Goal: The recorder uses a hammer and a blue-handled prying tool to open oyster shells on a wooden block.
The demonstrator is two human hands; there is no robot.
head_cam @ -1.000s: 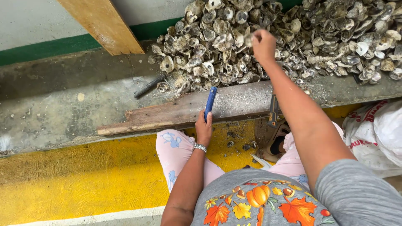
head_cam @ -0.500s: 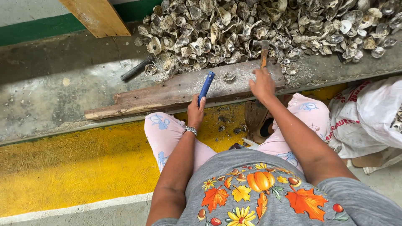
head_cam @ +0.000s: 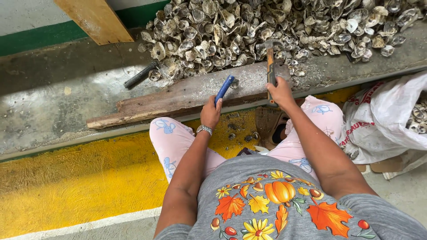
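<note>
Head view, looking down over my lap. My left hand (head_cam: 210,111) is clamped around the blue-handled punch tool (head_cam: 224,88), its tip resting on the long weathered wooden plank (head_cam: 178,95) that lies along the concrete ledge (head_cam: 53,102). My right hand (head_cam: 281,91) is closed around the wooden-handled steel hammer (head_cam: 270,60), head raised just in front of the heap of grey oyster shells (head_cam: 267,22). A single small shell (head_cam: 234,83) sits on the plank just beside the punch tip; I cannot tell whether the tip touches it.

Risks, as I judge them: the hammer head and my left fingers stand near each other, so a glancing blow could slide off the narrow blue handle onto my knuckles. The shell looks loose on a rough, gritty board and could skid or splinter under a strike, throwing sharp chips toward my legs. The heap crowds the plank's far edge, and jarring may roll more shells onto the working spot.

Containers: a white plastic sack (head_cam: 391,120) slumps at my right, mouth open, with pale shells showing inside; how full it is stays hidden. A dark metal bar (head_cam: 140,76) lies loose on the ledge, well apart from both hands.
</note>
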